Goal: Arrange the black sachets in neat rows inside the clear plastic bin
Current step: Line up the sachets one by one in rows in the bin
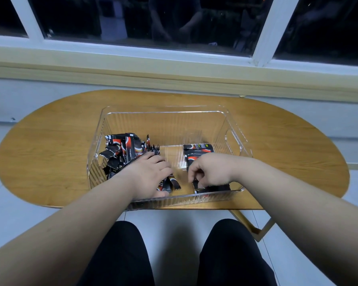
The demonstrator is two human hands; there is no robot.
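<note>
A clear plastic bin stands on the oval wooden table. A loose heap of black sachets fills the bin's left side. My left hand lies over the heap's near end, its fingers curled round several sachets. On the right, a flat row of sachets runs from the middle of the bin toward its near wall. My right hand hovers over the row's near end, fingertips pinching a sachet lying there.
The table stands against a wall below a window sill. My knees in black trousers are under the table's near edge. The far half of the bin holds no sachets. Bare tabletop lies on both sides of the bin.
</note>
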